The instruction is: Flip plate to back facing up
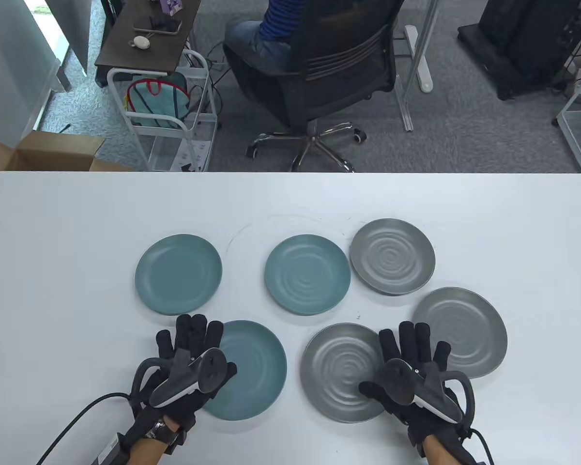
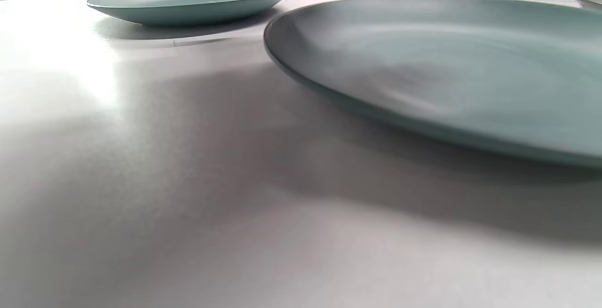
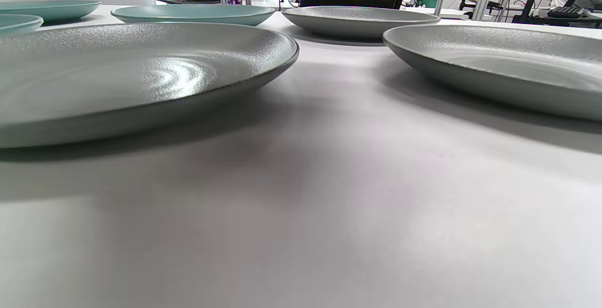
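Note:
Three teal and three grey plates lie face up on the white table [image 1: 58, 271]. My left hand [image 1: 190, 339] lies flat with fingers spread at the left rim of the near teal plate [image 1: 254, 370], holding nothing. That plate fills the left wrist view [image 2: 447, 73]. My right hand [image 1: 411, 341] lies flat with fingers spread at the right rim of the near grey plate [image 1: 339, 370], holding nothing. That plate is at the left of the right wrist view [image 3: 131, 73]. I cannot tell whether either hand touches its plate.
A teal plate [image 1: 178, 273] sits at the far left and another [image 1: 307, 274] in the middle. A grey plate [image 1: 392, 256] sits at the back right and another [image 1: 465, 329] close to my right hand. Beyond the table's far edge stands an office chair [image 1: 319, 72].

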A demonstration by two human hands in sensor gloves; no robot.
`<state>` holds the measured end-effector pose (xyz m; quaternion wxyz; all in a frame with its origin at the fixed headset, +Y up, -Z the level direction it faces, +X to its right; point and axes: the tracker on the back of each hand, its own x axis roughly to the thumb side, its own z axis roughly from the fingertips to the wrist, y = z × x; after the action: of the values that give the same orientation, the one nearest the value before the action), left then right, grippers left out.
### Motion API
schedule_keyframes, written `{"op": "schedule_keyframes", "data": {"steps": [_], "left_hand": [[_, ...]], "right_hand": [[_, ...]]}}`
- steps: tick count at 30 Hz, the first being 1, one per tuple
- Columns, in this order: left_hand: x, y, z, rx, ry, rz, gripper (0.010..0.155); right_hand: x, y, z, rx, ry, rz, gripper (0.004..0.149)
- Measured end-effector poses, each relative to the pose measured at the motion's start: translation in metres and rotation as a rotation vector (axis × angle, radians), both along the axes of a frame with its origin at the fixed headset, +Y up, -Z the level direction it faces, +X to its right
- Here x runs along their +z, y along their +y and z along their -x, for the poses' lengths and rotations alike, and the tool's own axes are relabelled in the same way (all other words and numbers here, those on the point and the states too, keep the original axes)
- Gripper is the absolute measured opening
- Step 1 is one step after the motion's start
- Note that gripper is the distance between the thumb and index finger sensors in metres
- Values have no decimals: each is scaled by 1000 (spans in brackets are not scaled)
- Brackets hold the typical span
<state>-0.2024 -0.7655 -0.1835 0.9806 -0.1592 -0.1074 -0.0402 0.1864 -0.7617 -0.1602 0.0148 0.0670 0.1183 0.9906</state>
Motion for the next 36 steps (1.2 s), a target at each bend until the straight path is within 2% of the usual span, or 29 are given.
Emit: {"op": "schedule_keyframes", "data": {"steps": [36], "left_hand": [[-4, 2, 3, 44, 9, -8, 86]], "right_hand": [[-3, -1, -3, 6, -22, 16, 100]]}}
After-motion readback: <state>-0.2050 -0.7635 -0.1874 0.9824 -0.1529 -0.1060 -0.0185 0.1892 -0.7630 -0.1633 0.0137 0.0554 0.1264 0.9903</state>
